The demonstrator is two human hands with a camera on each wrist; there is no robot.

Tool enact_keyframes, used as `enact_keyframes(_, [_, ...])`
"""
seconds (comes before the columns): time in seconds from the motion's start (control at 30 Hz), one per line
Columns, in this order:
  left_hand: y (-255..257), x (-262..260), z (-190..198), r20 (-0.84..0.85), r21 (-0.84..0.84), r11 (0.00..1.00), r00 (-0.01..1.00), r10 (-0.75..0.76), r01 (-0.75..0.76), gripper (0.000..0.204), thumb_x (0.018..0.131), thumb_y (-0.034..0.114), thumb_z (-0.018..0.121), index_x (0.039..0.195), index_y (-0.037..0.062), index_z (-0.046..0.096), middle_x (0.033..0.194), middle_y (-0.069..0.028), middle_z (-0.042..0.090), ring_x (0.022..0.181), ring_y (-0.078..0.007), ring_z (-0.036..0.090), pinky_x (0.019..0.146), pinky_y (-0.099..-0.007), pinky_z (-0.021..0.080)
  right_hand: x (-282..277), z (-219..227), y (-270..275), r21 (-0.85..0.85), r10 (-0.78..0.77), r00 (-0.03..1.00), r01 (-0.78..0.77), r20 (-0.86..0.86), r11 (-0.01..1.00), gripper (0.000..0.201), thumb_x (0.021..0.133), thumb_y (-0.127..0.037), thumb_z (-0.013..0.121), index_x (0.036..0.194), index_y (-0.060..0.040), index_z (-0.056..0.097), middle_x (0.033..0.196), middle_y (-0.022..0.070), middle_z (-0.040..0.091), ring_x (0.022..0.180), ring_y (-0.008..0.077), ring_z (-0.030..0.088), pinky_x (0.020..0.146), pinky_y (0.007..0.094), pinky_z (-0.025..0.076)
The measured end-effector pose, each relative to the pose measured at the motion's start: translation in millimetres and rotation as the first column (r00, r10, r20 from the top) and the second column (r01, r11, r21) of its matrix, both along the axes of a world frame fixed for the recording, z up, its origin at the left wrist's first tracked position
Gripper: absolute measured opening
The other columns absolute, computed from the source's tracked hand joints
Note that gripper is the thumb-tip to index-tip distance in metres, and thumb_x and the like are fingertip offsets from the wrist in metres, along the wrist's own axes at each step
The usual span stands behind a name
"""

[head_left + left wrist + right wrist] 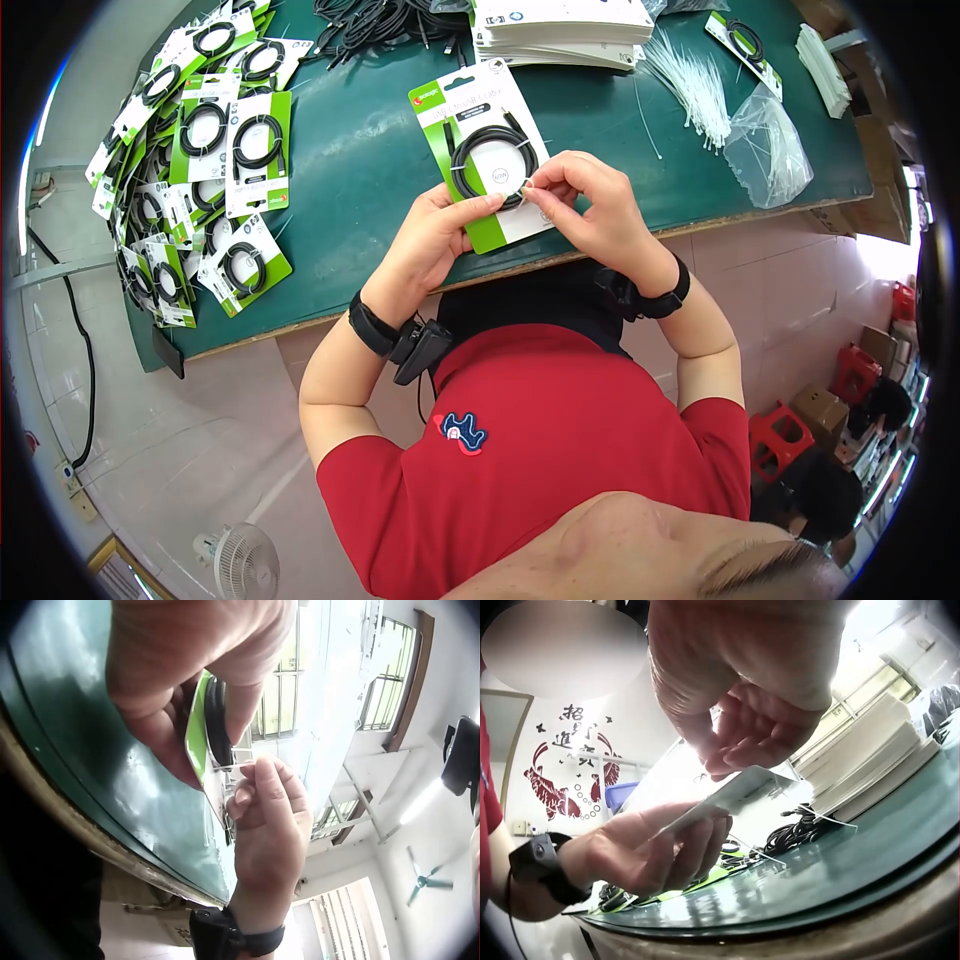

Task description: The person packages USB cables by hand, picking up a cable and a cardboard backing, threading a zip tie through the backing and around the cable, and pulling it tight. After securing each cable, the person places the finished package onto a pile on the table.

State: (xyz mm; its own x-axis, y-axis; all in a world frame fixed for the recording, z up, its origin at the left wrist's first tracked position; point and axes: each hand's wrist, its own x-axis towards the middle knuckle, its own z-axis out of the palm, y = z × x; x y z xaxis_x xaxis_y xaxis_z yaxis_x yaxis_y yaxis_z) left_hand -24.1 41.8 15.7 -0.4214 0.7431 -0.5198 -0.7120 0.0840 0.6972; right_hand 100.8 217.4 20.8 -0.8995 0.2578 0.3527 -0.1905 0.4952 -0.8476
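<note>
A green and white packaging card [480, 150] carries a coiled black cable [492, 160]. My left hand [440, 235] grips the card's lower edge, thumb on its face, just above the green table's [360, 170] front edge. My right hand [585, 200] pinches a thin white tie [527, 187] at the right side of the coil. In the left wrist view the card [196, 735] is seen edge-on with the right hand [266, 817] beside it. In the right wrist view the left hand [645, 851] holds the card [735, 791] from below.
Many packaged cable cards [200, 160] lie fanned out at the table's left. A stack of blank cards [560, 30] and loose black cables [380, 20] sit at the back. White zip ties [695, 85] and a clear bag [770, 150] lie to the right.
</note>
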Motion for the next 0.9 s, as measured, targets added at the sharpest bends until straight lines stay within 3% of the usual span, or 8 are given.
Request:
enact_keyframes(0.13, [0, -1, -3, 0.012, 0.012, 1.0, 1.0, 0.012, -0.013, 0.029, 0.091, 0.009, 0.071, 0.118, -0.0009, 0.063, 0.113, -0.0111, 0.07, 0.1, -0.0195, 0.07, 0.087, -0.035, 0.06, -2, -3, -3, 0.12, -0.019, 0.995, 0.031, -0.099, 0.992, 0.012, 0.084, 0.003, 0.073, 0.091, 0.0004, 0.063, 0.087, 0.0081, 0.065, 0.066, 0.0123, 0.061, 0.057, 0.024, 0.049])
enact_keyframes(0.43, [1, 0, -8, 0.052, 0.032, 0.999, 0.998, 0.028, -0.03, 0.03, 0.091, 0.007, 0.071, 0.118, -0.0015, 0.063, 0.114, -0.0114, 0.069, 0.101, -0.0202, 0.07, 0.088, -0.0351, 0.059, -4, -15, -7, 0.128, -0.059, 0.986, 0.08, -0.154, 0.989, 0.013, 0.084, 0.005, 0.073, 0.09, -0.0002, 0.063, 0.087, 0.0088, 0.067, 0.066, 0.0146, 0.062, 0.056, 0.0252, 0.05])
enact_keyframes(0.8, [1, 0, -13, 0.117, 0.06, 0.997, 0.992, 0.044, -0.051, 0.03, 0.09, 0.008, 0.072, 0.117, -0.0016, 0.063, 0.114, -0.0126, 0.069, 0.102, -0.0213, 0.07, 0.09, -0.0359, 0.059, -7, -28, -14, 0.328, -0.066, 0.908, 0.216, -0.413, 0.92, 0.017, 0.08, 0.006, 0.076, 0.09, -0.0009, 0.065, 0.087, 0.0103, 0.07, 0.07, 0.018, 0.066, 0.057, 0.0261, 0.053])
enact_keyframes(0.9, [1, 1, -12, 0.114, 0.044, 0.997, 0.992, 0.054, -0.059, 0.03, 0.09, 0.008, 0.072, 0.117, -0.0013, 0.062, 0.115, -0.0124, 0.069, 0.102, -0.0213, 0.07, 0.09, -0.0359, 0.059, -4, -25, -12, 0.259, -0.046, 0.956, 0.124, -0.289, 0.958, 0.016, 0.08, 0.006, 0.076, 0.091, -0.0006, 0.065, 0.087, 0.01, 0.07, 0.07, 0.0175, 0.066, 0.058, 0.0257, 0.053])
